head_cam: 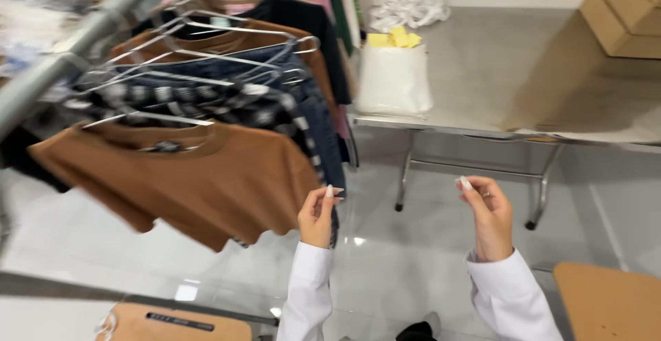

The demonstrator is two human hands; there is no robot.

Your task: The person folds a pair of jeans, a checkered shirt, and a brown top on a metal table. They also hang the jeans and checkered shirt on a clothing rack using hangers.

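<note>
Your 2 white sleeves come up from the bottom edge, and both hands are raised in front of you over the pale floor (385, 272). Your left hand (317, 216) has its fingertips pinched together right at the lower corner of the brown t-shirt (200, 176), just beside its hem; can't tell whether it actually has fabric or only touches it. Your right hand (490, 216) is pinched too, thumb against forefinger, well apart from the shirt, and whatever it pinches is too small to make out.

That brown t-shirt hangs on a wire hanger at the near end of the clothes rail (62, 66), with a checked garment, denim and another brown top packed behind it.

Steel table (523, 72) sits beyond your hands, with a white plastic bag (394, 79) hanging over its near edge, yellow slips (394, 39) just behind it, and a cardboard box (623, 11) at the far right. Plenty of open floor between the rail and the table legs.
</note>
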